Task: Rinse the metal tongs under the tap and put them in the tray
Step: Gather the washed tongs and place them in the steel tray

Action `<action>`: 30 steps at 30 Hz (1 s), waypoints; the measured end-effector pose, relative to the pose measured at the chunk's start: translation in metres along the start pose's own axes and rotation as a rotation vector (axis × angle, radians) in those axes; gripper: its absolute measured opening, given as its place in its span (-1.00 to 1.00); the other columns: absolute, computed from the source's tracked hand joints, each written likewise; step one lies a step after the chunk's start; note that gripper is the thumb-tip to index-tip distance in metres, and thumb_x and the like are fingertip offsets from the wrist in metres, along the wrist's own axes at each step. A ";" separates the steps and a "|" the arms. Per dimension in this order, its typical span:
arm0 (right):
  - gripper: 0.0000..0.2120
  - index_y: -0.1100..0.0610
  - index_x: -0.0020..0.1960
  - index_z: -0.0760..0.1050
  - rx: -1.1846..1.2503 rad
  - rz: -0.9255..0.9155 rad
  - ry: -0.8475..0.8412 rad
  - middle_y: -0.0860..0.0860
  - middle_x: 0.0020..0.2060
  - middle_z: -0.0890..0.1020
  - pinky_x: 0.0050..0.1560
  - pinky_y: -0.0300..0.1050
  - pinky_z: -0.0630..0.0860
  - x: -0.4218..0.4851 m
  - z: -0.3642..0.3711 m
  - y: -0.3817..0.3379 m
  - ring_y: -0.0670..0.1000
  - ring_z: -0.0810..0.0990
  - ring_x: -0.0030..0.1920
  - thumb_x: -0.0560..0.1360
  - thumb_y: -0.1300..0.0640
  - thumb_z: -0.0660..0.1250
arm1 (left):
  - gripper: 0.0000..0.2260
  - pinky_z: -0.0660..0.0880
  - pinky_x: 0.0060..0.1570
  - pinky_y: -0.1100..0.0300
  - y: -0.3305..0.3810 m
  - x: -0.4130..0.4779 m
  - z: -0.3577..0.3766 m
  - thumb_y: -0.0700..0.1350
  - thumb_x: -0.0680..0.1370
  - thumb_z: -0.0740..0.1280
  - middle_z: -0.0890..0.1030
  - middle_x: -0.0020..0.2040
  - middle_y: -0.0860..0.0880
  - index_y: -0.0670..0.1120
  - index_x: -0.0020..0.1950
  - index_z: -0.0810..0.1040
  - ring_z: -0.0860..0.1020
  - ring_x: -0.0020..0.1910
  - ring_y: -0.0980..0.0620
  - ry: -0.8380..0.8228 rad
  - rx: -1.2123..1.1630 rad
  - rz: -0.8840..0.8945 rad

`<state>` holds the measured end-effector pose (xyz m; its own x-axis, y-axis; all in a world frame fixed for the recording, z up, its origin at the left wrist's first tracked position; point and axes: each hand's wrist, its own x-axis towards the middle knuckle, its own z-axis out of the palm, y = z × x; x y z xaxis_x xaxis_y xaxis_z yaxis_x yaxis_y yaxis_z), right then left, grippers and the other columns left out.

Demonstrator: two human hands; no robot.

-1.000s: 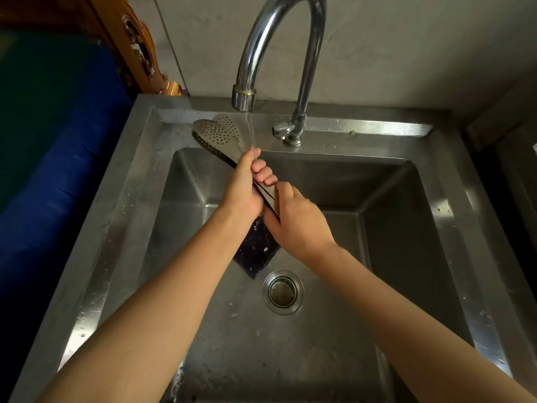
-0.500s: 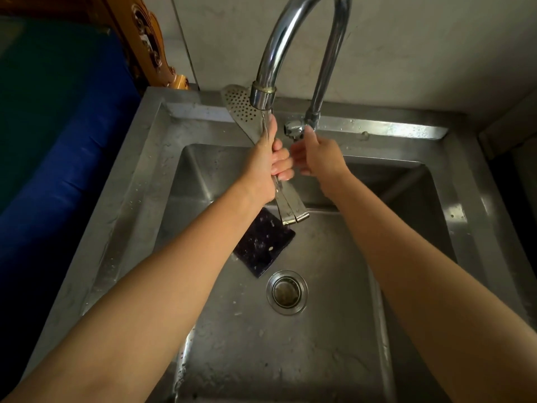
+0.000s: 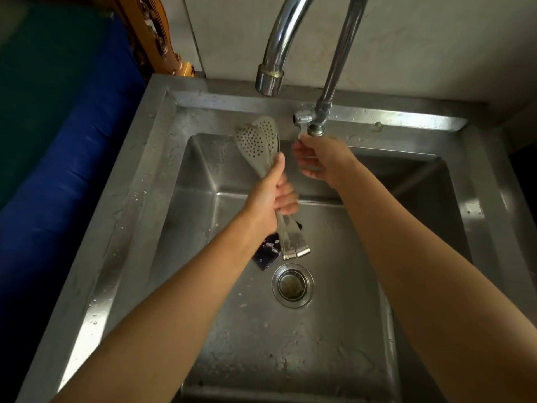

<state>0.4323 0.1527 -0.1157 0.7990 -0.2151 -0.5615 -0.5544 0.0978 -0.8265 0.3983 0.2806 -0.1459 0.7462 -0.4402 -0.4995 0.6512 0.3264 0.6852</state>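
Steel tongs [image 3: 263, 158]: over sink [image 3: 162, 158], perforated heads toward 11 o'clock.
Left hand [image 3: 268, 193]: fingers wrapped tight around tongs.
Right hand [image 3: 322, 158]: fingers pinching tap [image 3: 316, 117] handle, 1 o'clock.

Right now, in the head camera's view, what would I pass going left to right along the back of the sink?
Blue surface → carved wooden piece → perforated ends of the metal tongs held in the left hand → right hand at the tap handle → sink rim.
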 end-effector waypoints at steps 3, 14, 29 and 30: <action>-0.70 0.14 -0.20 0.55 0.021 -0.023 0.025 0.02 -0.26 0.62 -0.18 -0.15 0.54 -0.001 0.000 0.010 -0.01 0.57 -0.24 0.54 -0.05 0.24 | -0.55 0.14 -0.67 0.33 -0.029 -0.008 -0.012 0.13 0.54 0.23 0.17 -0.62 0.12 0.00 -0.44 0.16 0.14 -0.67 0.18 0.003 -0.045 -0.099; -0.63 0.04 0.19 0.37 -0.323 0.207 -0.389 -0.02 -0.05 0.56 -0.09 -0.20 0.50 -0.097 0.026 0.189 -0.05 0.57 -0.05 0.57 -0.19 0.06 | -0.80 0.52 -0.31 0.23 -0.108 -0.019 -0.068 -0.04 0.41 0.46 0.52 -0.46 0.01 -0.12 -0.27 0.51 0.51 -0.45 0.08 0.444 0.089 -0.351; -0.59 0.21 0.14 0.40 -0.633 0.198 0.075 0.19 0.03 0.62 -0.02 0.04 0.48 -0.137 0.051 0.246 0.20 0.59 0.03 0.61 -0.07 -0.03 | -0.67 0.48 -0.04 0.15 -0.167 -0.068 -0.053 -0.05 0.58 0.23 0.59 0.11 -0.23 -0.24 0.23 0.46 0.56 0.09 -0.17 0.616 0.258 -0.341; -0.59 0.19 0.17 0.40 -0.676 0.182 0.083 0.19 0.04 0.62 -0.05 0.03 0.47 -0.140 0.050 0.241 0.21 0.59 0.04 0.61 -0.06 -0.05 | -0.67 0.47 -0.11 0.21 -0.166 -0.073 -0.050 -0.05 0.60 0.19 0.59 0.07 -0.19 -0.23 0.26 0.45 0.57 0.05 -0.14 0.623 0.271 -0.327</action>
<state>0.1981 0.2555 -0.2383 0.6745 -0.3283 -0.6612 -0.7221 -0.4799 -0.4983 0.2431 0.3006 -0.2498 0.5135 0.1014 -0.8521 0.8561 0.0073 0.5167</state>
